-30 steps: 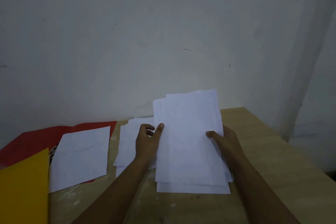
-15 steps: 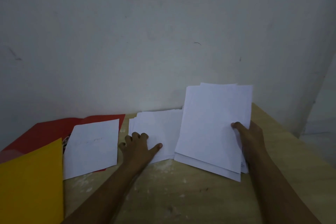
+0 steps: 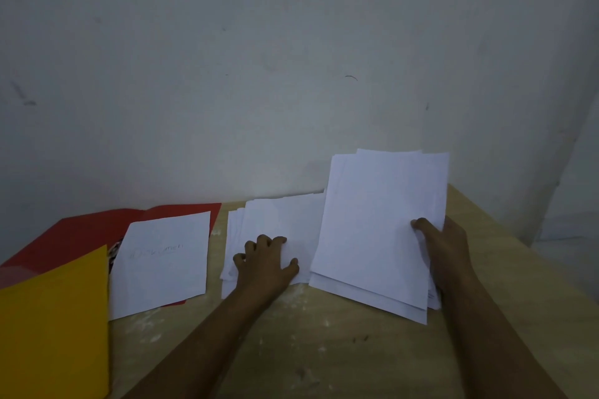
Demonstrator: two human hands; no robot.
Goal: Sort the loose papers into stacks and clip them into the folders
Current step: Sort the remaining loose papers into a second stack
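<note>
Right hand (image 3: 449, 256) pinching sheaf of papers (image 3: 382, 230) at right edge, tilted off worktop (image 3: 356, 350) | left hand (image 3: 265, 264) fingers curled, pressing flat stack (image 3: 278, 220) | sheets light, floppy, slippery; grip edges, square up first.

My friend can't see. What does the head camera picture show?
A right hand holds a tilted stack of white papers above a wooden table, while the left hand rests on a flat paper pile. Left lie a red folder, a yellow folder and one written sheet.
</note>
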